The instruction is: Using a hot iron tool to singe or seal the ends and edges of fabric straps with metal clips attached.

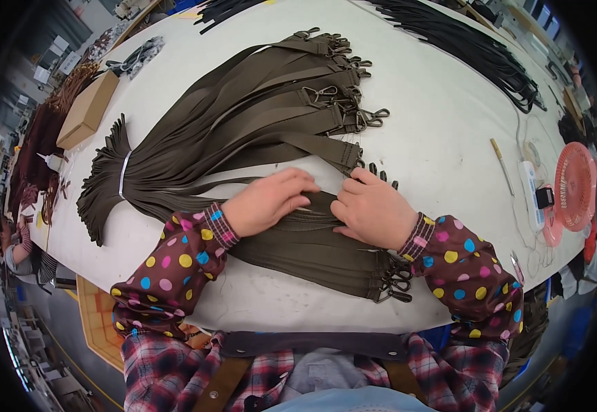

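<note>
Noted at frame centre: half-curled left hand and curled right hand over flat olive-brown webbing straps with dark metal hooks — cannot tell whether gripping.

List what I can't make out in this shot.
Head view, all of it:
- Right hand: its curled fingers hide what, if anything, the fingertips pinch.
- Left hand: it covers part of the brown straps beneath.
- White band: its underside is hidden by the strap bundle.
- Black straps: the top edge cuts off their far ends.
- Co-worker: too small to tell what they handle.
</note>
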`<state>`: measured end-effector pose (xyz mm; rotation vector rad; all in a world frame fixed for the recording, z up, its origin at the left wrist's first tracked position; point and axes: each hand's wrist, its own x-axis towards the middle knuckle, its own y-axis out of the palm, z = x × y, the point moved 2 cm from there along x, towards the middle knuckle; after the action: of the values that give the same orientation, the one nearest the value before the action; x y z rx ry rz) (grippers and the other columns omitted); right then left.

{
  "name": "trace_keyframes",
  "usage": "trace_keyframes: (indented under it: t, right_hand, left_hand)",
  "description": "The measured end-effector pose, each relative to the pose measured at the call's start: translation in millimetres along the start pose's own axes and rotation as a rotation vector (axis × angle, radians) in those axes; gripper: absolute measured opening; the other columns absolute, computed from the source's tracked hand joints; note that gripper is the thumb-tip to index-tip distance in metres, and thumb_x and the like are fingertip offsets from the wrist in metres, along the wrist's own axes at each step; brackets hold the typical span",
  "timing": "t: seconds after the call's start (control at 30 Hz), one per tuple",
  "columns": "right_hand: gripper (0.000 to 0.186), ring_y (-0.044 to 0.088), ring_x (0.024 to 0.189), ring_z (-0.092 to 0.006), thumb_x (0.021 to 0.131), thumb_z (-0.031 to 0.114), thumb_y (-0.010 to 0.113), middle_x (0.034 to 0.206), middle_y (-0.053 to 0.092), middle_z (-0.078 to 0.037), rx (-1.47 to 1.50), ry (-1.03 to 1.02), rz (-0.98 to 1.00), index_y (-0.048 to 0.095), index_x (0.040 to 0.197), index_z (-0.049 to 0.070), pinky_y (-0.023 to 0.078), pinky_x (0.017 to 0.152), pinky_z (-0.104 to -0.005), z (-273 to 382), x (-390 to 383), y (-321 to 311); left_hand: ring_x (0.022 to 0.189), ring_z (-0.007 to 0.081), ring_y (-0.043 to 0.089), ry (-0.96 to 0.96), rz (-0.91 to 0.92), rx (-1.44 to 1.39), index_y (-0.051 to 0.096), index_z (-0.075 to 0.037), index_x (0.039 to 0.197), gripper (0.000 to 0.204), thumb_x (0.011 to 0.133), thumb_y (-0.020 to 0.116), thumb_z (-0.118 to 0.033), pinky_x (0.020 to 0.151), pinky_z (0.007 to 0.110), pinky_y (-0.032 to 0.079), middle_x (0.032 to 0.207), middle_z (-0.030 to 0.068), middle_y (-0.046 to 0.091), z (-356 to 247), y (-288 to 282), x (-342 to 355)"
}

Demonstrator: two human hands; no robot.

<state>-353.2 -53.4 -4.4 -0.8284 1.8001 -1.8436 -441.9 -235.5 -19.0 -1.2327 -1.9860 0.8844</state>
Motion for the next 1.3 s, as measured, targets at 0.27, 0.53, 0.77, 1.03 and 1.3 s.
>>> trace_keyframes:
  t: [0.27,0.53,0.77,1.03,1.3]
  right_hand:
    - [0.03,0.056,0.074,-0.0189,0.072,0.034,0.069,0.069,0.054,-0.002,0.045,-0.061,-0.087,0.052,0.074,0.009,0.045,0.077,-0.0307,-9,3,6]
    - [0.034,0.058,0.066,-0.0197,0.072,0.036,0.07,0.065,0.054,-0.001,-0.086,0.036,-0.043,0.049,0.076,0.01,0.042,0.068,-0.0297,-24,14,-44]
    - [0.033,0.059,0.075,-0.0197,0.075,0.035,0.069,0.071,0.058,-0.002,0.179,0.226,0.048,0.052,0.084,0.008,0.038,0.076,-0.0314,-35,-17,-2]
    - [0.055,0.05,0.106,-0.0241,0.072,0.041,0.07,0.112,0.052,-0.008,0.141,0.309,-0.084,0.052,0.109,0.005,0.032,0.098,-0.0442,-42,-23,-8]
    - [0.069,0.032,0.129,-0.0319,0.071,0.054,0.067,0.137,0.039,-0.009,0.21,0.277,0.086,0.049,0.125,0.015,0.02,0.105,-0.055,79,-87,-7]
  left_hand:
    - [0.086,0.025,0.06,0.1,0.262,0.367,0.056,-0.012,0.096,0.019,0.084,0.058,-0.027,0.07,0.038,0.047,0.088,0.0042,0.062,11,5,50]
    - [0.063,0.0241,0.061,-0.042,-0.23,0.761,0.047,-0.008,0.088,0.02,0.088,0.055,-0.027,0.053,0.036,0.049,0.072,0.0045,0.06,44,-51,29]
    - [0.075,0.0246,0.063,0.043,-0.046,0.419,0.053,-0.01,0.097,0.023,0.084,0.06,-0.029,0.061,0.035,0.05,0.08,0.0056,0.061,29,-14,35]
    - [0.077,0.0263,0.061,-0.039,-0.184,0.311,0.054,-0.008,0.093,0.015,0.083,0.06,-0.017,0.066,0.036,0.05,0.087,0.0069,0.062,34,-1,76]
    - [0.123,0.0328,0.039,0.07,0.066,0.249,0.047,-0.01,0.127,0.066,0.073,0.069,-0.042,0.099,0.045,0.033,0.134,0.0123,0.041,-33,-30,5]
